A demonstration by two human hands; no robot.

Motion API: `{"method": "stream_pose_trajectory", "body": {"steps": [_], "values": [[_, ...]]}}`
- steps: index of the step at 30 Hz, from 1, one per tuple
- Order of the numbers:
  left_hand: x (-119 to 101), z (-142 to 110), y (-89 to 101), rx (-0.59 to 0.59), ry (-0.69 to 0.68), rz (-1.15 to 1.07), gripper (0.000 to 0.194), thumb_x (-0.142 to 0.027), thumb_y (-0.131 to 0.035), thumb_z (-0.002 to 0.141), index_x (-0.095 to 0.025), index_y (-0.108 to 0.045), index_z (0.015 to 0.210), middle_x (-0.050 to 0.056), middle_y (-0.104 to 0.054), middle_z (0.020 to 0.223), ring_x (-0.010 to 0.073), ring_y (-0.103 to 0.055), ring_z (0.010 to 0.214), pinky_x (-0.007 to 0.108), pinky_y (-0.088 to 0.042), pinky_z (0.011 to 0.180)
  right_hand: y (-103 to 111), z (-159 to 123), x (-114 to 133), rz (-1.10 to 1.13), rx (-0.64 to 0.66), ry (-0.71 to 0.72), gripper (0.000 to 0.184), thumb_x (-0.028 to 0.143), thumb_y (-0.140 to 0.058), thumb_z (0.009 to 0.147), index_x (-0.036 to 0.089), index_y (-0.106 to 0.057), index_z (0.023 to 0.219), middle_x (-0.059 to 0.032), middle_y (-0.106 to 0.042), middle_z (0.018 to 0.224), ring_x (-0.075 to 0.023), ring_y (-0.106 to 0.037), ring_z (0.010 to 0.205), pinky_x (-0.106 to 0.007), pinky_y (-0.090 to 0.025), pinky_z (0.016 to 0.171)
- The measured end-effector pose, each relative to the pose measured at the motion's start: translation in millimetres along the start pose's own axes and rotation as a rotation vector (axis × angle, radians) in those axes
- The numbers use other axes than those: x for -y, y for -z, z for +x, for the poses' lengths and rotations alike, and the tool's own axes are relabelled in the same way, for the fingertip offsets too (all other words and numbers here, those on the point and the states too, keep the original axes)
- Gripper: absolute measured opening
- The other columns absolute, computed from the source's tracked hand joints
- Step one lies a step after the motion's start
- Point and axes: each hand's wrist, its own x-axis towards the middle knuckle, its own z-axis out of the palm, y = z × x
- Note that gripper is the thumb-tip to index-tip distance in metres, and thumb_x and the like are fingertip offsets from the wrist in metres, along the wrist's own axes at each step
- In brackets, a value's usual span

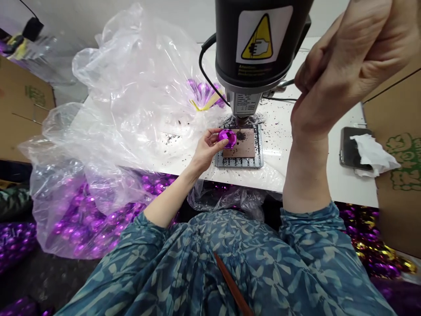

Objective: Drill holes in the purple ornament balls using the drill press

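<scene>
A shiny purple faceted ball (227, 139) is pinched between the thumb and fingers of my left hand (206, 150). It is over the left side of a brown board (247, 151), which lies on the slotted metal base of a small drill press (245, 103). Dark shavings are heaped on the board beside the ball, under the drill head. My right hand (338, 70) is raised at the upper right, closed round the press's feed lever (287, 83). Most of the lever is hidden by the fingers.
A large clear plastic bag (112, 87) spreads over the left of the white table (345, 186), with purple balls in bags below. Dark shavings litter the tabletop. A phone (348, 147) with a crumpled tissue (375, 153) lies right, near a cardboard box (401, 131).
</scene>
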Motion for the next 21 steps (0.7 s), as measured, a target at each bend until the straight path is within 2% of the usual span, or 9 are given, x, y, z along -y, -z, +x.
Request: {"method": "stream_pose_trajectory", "body": {"steps": [3, 7, 11, 15, 21], "values": [[23, 13, -10.2, -0.04, 0.009, -0.036, 0.062, -0.059, -0.082, 0.082, -0.024, -0.054, 0.125, 0.011, -0.075, 0.119, 0.023, -0.074, 0.108, 0.042, -0.063, 0.093, 1, -3, 2, -0.008, 0.037, 0.023, 0.035, 0.038, -0.061, 0.091, 0.014, -0.058, 0.066, 0.0067, -0.034, 0.049, 0.0037, -0.032, 0.043, -0.018, -0.019, 0.05], [38, 22, -12.5, -0.07, 0.009, 0.008, 0.064, -0.058, -0.087, 0.077, -0.024, -0.058, 0.123, 0.009, -0.076, 0.11, 0.0214, -0.075, 0.1, 0.039, -0.062, 0.087, 2, -4, 8, -0.017, 0.053, -0.015, 0.037, 0.036, -0.06, 0.091, 0.014, -0.05, 0.063, 0.0061, -0.032, 0.053, 0.004, -0.035, 0.046, -0.016, -0.023, 0.052], [41, 26, -16.0, -0.088, -0.025, 0.063, 0.066, -0.055, -0.089, 0.076, -0.024, -0.059, 0.126, 0.01, -0.075, 0.119, 0.0226, -0.073, 0.105, 0.035, -0.061, 0.083, 4, -4, 7, 0.054, 0.069, -0.014, 0.034, 0.033, -0.057, 0.092, 0.013, -0.051, 0.065, 0.0059, -0.029, 0.055, 0.005, -0.035, 0.045, -0.014, -0.023, 0.052], [41, 29, -18.4, -0.082, -0.069, 0.172, 0.068, -0.05, -0.091, 0.073, -0.024, -0.062, 0.128, 0.009, -0.073, 0.122, 0.0227, -0.071, 0.102, 0.032, -0.058, 0.075, 4, -4, 3, 0.084, 0.075, -0.013, 0.033, 0.034, -0.058, 0.091, 0.013, -0.052, 0.067, 0.0062, -0.029, 0.054, 0.0047, -0.036, 0.044, -0.014, -0.022, 0.052], [36, 24, -23.7, -0.042, -0.183, 0.301, 0.063, -0.049, -0.087, 0.078, -0.024, -0.062, 0.13, 0.01, -0.07, 0.128, 0.0256, -0.068, 0.112, 0.041, -0.057, 0.094, 3, -5, 5, 0.07, 0.057, -0.002, 0.033, 0.035, -0.059, 0.09, 0.013, -0.053, 0.066, 0.0063, -0.029, 0.054, 0.005, -0.034, 0.045, -0.014, -0.024, 0.052]]}}
